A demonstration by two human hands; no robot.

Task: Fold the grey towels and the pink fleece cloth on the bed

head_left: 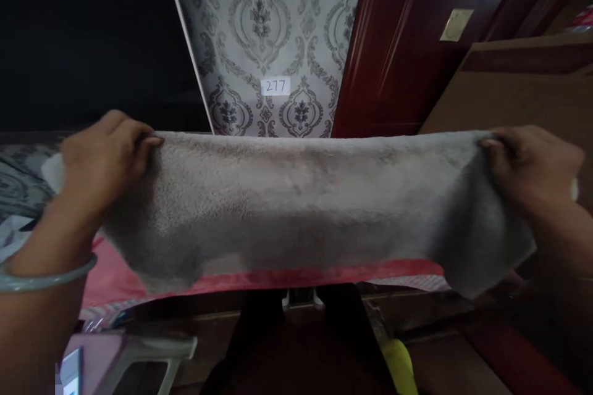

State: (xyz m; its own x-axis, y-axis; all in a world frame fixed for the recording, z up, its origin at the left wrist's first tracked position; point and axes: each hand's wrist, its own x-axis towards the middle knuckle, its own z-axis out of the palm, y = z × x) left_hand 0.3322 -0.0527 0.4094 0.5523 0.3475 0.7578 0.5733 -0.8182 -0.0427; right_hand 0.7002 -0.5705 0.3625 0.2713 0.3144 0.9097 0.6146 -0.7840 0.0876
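A grey plush towel [296,197] is stretched out sideways in front of me, its top edge nearly level and its lower corners hanging loose. My left hand [109,151] pinches it near the upper left end, thumb and fingers closed on the fabric. At the upper right end, my right hand [532,163] grips it the same way. Below and behind the towel shows a red cloth [115,274] with a striped edge, partly covered by it.
Patterned wallpaper [259,31] with a "277" label [275,86] stands ahead. A dark screen [83,37] is at left, a dark red door [398,24] and cardboard box [523,99] at right. Low down are a plastic stool [157,349], a phone [71,373] and something yellow [399,364].
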